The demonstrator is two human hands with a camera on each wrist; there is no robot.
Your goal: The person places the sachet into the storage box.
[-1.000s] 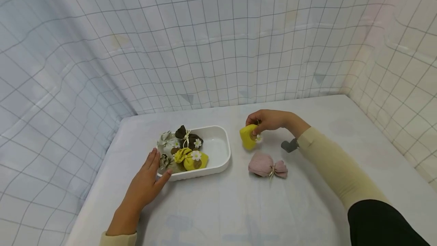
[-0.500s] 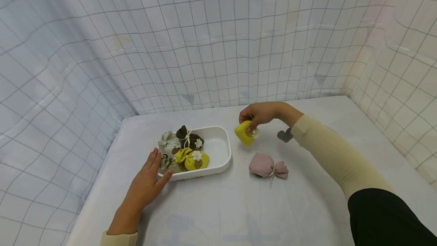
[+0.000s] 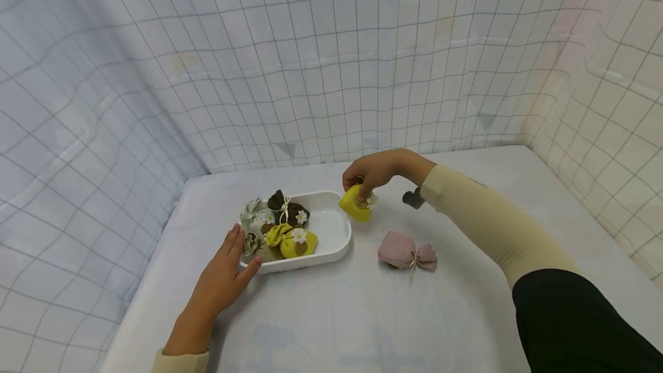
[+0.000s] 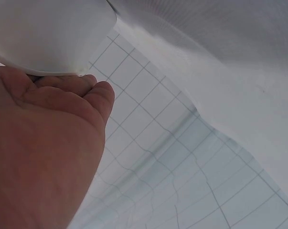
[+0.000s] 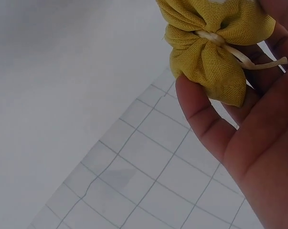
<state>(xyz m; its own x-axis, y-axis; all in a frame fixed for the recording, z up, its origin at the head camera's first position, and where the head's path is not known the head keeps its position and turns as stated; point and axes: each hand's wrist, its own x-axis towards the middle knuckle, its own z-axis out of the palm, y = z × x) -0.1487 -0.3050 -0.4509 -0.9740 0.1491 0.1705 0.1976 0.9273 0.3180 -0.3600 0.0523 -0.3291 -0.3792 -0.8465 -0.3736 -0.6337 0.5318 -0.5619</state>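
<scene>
My right hand (image 3: pixel 374 171) grips a small yellow drawstring pouch (image 3: pixel 354 205) with a white flower, at the right end of a white tray (image 3: pixel 339 253). Up close in the right wrist view, a pale cord ties the neck of this pouch (image 5: pixel 208 67) and the fingers curl around it. My left hand (image 3: pixel 220 275) rests against the tray's left end, fingers straight along its rim. Inside the tray lie a dark brown pouch (image 3: pixel 295 213), another yellow pouch (image 3: pixel 303 244) and pale greenish-grey pouches (image 3: pixel 254 216) on the left. The left wrist view shows the tray's underside above the fingers (image 4: pixel 98 98).
A pink tied pouch (image 3: pixel 397 249) lies on the white-covered table (image 3: pixel 321 315), right of the tray. Beyond it, a dark grey shape (image 3: pixel 413 198) shows beside the right sleeve. White grid-patterned curtains (image 3: pixel 336 73) enclose the table at the back and sides.
My right hand has carried the yellow pouch leftward, from above the pink pouch to the tray's right end. The left hand and the tray have stayed in place.
</scene>
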